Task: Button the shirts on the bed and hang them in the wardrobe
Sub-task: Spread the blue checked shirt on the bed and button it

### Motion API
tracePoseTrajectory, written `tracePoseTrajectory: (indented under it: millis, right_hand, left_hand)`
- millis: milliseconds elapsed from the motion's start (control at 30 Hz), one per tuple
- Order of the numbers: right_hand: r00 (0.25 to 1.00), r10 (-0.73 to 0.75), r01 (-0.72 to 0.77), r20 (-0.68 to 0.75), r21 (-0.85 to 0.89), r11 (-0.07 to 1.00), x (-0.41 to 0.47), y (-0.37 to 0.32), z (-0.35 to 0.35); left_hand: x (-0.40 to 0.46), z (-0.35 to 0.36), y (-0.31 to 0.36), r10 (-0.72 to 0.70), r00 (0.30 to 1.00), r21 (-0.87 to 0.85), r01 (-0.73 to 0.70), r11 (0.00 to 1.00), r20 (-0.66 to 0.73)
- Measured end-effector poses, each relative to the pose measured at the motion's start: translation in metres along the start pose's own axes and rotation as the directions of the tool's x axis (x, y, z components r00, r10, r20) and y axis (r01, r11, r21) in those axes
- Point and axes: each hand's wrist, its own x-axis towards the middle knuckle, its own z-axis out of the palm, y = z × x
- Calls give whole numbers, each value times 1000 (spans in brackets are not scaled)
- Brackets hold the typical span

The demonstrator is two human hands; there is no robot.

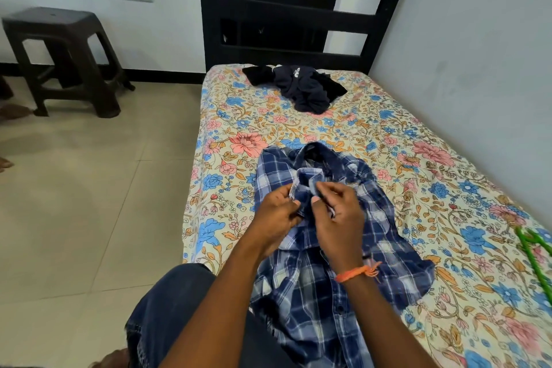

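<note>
A blue and white checked shirt (322,284) lies front up on the floral bed sheet (373,134), collar toward the headboard. My left hand (276,215) pinches the left edge of the shirt's front just below the collar. My right hand (336,212), with an orange thread on the wrist, pinches the facing edge beside it. Both hands meet at the upper chest of the shirt. A dark, crumpled garment (301,88) lies near the head of the bed. Green plastic hangers (537,260) show at the right edge of the bed.
A black slatted headboard (286,15) stands against the wall. A dark plastic stool (64,60) stands on the tiled floor at the left. My knee in dark jeans (179,308) is at the bed's near left corner. A wall runs along the bed's right side.
</note>
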Motion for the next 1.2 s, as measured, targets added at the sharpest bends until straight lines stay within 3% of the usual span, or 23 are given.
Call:
tracePoseTrajectory:
  millis: [100, 333, 567, 767, 967, 1100, 1200]
  right_hand:
    - [994, -55, 58, 98, -25, 998, -10, 6, 7]
    - [991, 112, -114, 67, 34, 993, -3, 11, 0]
    - [985, 134, -138, 108, 28, 990, -4, 12, -3]
    - [976, 209, -205, -67, 58, 977, 4, 16, -8]
    - [960, 248, -232, -126, 131, 964, 0, 11, -6]
    - [945, 313, -290, -98, 198, 936, 0, 14, -5]
    - [942, 335, -322, -27, 210, 923, 0, 15, -7]
  left_hand:
    - [0, -2, -2, -1, 1000, 38, 1, 999, 10]
    - [2, -7, -7, 45, 983, 115, -25, 993, -175]
    - [0, -4, -4, 34, 977, 179, 4, 984, -210]
    - [-5, -5, 1, 121, 946, 269, -38, 962, -300]
    - [-7, 5, 5, 16, 990, 138, 4, 990, -139]
    - [-8, 3, 1, 178, 983, 307, -153, 939, -54]
    - [-7, -1, -4, 351, 936, 565, -295, 771, 10]
